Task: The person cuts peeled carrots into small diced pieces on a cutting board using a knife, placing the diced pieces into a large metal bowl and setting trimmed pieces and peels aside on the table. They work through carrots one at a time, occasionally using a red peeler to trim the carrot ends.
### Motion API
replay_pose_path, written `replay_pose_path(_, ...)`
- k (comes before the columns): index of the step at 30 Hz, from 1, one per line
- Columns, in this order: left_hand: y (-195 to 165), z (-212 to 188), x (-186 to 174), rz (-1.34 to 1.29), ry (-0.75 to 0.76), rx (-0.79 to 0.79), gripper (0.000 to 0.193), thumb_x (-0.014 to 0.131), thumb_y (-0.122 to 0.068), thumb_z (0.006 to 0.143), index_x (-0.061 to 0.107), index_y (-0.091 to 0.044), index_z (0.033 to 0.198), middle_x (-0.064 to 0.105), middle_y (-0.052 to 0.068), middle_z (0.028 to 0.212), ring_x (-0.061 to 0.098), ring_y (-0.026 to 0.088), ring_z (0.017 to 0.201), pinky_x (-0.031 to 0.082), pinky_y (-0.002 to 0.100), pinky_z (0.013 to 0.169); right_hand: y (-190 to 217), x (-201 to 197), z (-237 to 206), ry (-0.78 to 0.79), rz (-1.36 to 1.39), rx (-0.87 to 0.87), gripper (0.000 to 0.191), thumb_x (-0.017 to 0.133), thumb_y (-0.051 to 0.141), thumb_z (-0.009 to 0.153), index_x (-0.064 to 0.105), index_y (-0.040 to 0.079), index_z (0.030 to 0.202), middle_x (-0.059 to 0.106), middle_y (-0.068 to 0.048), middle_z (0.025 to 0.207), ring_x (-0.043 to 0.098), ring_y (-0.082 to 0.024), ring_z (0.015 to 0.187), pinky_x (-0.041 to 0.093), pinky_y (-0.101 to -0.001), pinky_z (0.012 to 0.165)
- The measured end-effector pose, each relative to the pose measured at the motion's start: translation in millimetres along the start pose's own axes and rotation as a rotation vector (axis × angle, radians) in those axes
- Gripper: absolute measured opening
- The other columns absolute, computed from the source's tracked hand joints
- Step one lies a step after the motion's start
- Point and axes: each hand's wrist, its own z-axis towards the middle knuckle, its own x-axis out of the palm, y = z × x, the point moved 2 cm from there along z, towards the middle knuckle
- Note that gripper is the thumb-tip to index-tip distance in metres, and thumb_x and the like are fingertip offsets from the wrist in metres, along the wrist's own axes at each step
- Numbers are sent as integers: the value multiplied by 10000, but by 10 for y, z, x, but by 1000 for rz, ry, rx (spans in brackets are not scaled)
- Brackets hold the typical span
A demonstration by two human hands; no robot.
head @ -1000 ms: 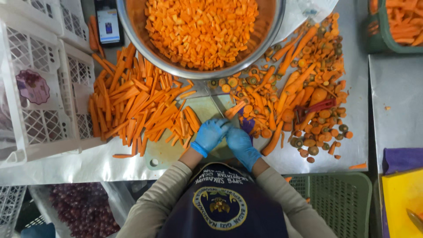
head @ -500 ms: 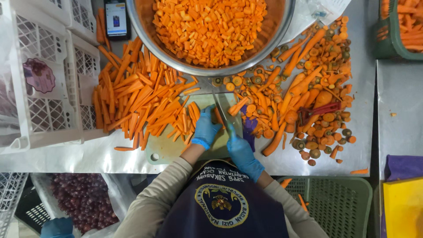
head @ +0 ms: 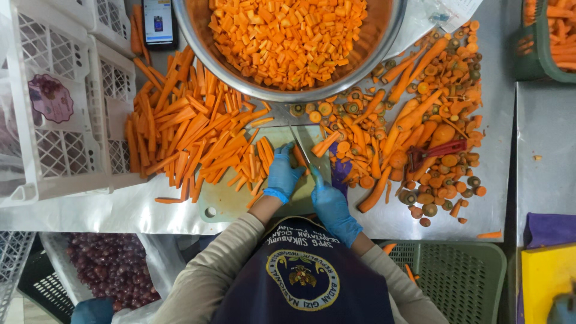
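Observation:
Both hands wear blue gloves. My left hand (head: 282, 174) presses a carrot stick (head: 298, 157) flat on the pale green cutting board (head: 228, 201). My right hand (head: 332, 207) grips a knife (head: 302, 149) whose blade lies across that stick, pointing away from me. A heap of carrot sticks (head: 186, 135) covers the board's left side and the steel table. A large steel bowl (head: 288, 42) full of diced carrot sits just beyond the board.
Whole peeled carrots, tops and scraps (head: 420, 138) with a red peeler (head: 438, 150) lie to the right. White crates (head: 54, 102) stand left, with a phone (head: 159, 23) beyond the sticks. Green baskets (head: 462, 264) and a bag of red onions (head: 111, 267) sit below the table edge.
The view has shifted slightly. Both hands stayed at the board; the knife blade now lies across the carrot stick under my left hand.

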Motion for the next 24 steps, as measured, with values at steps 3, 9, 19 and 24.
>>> replay_pose_path(3, 25, 14, 1, 8, 16, -13, 833, 886, -72, 656, 525, -39, 1405, 544, 204, 1375, 589, 414, 1217, 523, 422, 996, -20, 48, -5, 51, -14, 32, 611, 596, 114, 937, 411, -43, 1497, 620, -157, 786, 620, -288, 579, 513, -423, 514)
replay_pose_path(9, 50, 25, -3, -14, 5, -36, 810, 873, -79, 665, 539, -51, 1402, 547, 203, 1374, 606, 410, 1196, 531, 426, 981, -34, 27, 26, 33, -58, -4, 578, 606, 103, 947, 441, -85, 1469, 609, -164, 762, 611, -293, 593, 509, -427, 530)
replay_pose_path(19, 64, 44, 2, 34, -5, -15, 809, 872, -94, 670, 536, -36, 1404, 568, 215, 1335, 612, 422, 1164, 535, 444, 962, -120, 50, 82, -1, 6, -54, 597, 604, 89, 908, 467, -86, 1462, 579, -154, 682, 586, -311, 555, 474, -466, 522)
replay_pose_path(24, 84, 65, 14, 53, 7, -25, 824, 881, -99, 660, 530, -23, 1402, 583, 218, 1310, 619, 414, 1136, 536, 444, 939, -221, 153, 87, 64, -7, -119, 596, 603, 91, 905, 461, -118, 1445, 552, -148, 617, 572, -314, 527, 461, -476, 508)
